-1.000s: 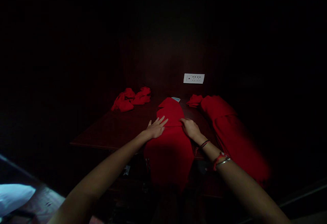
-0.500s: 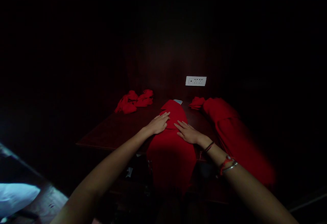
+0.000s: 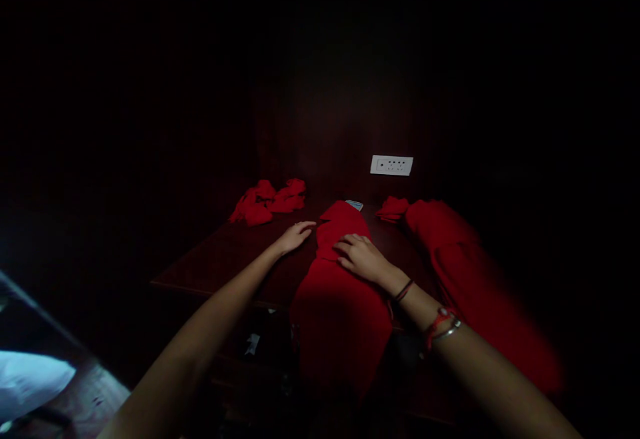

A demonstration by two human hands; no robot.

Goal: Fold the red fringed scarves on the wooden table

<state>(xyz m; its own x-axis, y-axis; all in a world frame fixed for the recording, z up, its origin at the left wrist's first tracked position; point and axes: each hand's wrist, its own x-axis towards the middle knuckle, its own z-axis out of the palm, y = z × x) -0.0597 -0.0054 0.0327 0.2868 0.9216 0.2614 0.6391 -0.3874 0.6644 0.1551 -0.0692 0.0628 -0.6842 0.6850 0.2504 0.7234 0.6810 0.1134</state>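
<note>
A long piece of red cloth (image 3: 343, 305) lies up the middle of the dark table and hangs over its front edge. Near its far end the cloth is layered, with a fold line across it. My right hand (image 3: 365, 257) rests on this upper part, palm down, fingers loosely bent and apart. Just left of the cloth is my left hand (image 3: 297, 237), fingers stretched toward the cloth's edge and holding nothing that I can see. Bracelets circle my right wrist.
Crumpled red cloths (image 3: 267, 200) lie at the table's back left. To the right are a small red bundle (image 3: 393, 209) and a long red cloth (image 3: 463, 272) draping over the edge. Behind the middle cloth sits a small flat pale-blue item (image 3: 355, 205). A white socket panel (image 3: 391, 165) is on the wall.
My left hand has slid off the red cloth to the left. My right hand stays on the cloth, its fingers now more bent and slightly further left. The view has shifted a little.
</note>
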